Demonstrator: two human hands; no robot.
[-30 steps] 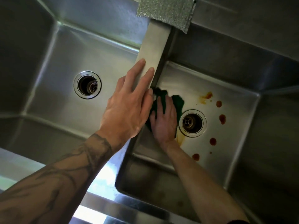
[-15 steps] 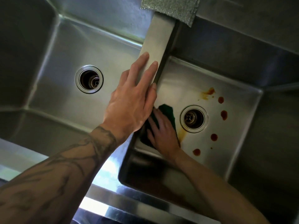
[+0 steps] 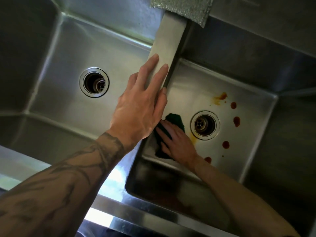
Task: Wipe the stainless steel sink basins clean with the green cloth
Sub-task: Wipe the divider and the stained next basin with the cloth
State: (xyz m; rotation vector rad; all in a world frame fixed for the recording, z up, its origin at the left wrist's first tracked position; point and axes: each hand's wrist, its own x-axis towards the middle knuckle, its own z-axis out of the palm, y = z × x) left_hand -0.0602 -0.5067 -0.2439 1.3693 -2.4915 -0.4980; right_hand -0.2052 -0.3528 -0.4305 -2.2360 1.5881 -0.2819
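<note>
- Left hand [image 3: 142, 106] lies flat on the divider [image 3: 168, 40] between the basins, fingers straight, gripping nothing. Reads as a brace for leaning in.
- Right hand [image 3: 177, 142] is down in the right basin [image 3: 196, 86], fingers spread flat, pressing the green cloth [image 3: 176, 119] onto the floor. No pinch is visible; the palm seems to do the pushing.
- The cloth sits in the near-left corner of that floor, against the divider wall and just left of the right drain [image 3: 205, 125]. It is partly hidden under the hand.
- The hands are near each other at different heights; whether they touch, I cannot tell.
- Soil remaining: red spots [image 3: 236, 121] in an arc right of the drain, an orange smear [image 3: 220, 97] beyond it, and a yellow streak [image 3: 194, 139] at the drain's near-left rim, closest to the cloth.
- Left basin [image 3: 119, 65] and left drain [image 3: 94, 82] show no stains from here.
- A grey cloth [image 3: 184, 7] drapes over the divider's far end, well apart from the work.
- In the way: the open drain lies between the cloth and the spots, so a sweep must cross or skirt it. The bracing wrist hides the cloth's left edge.
</note>
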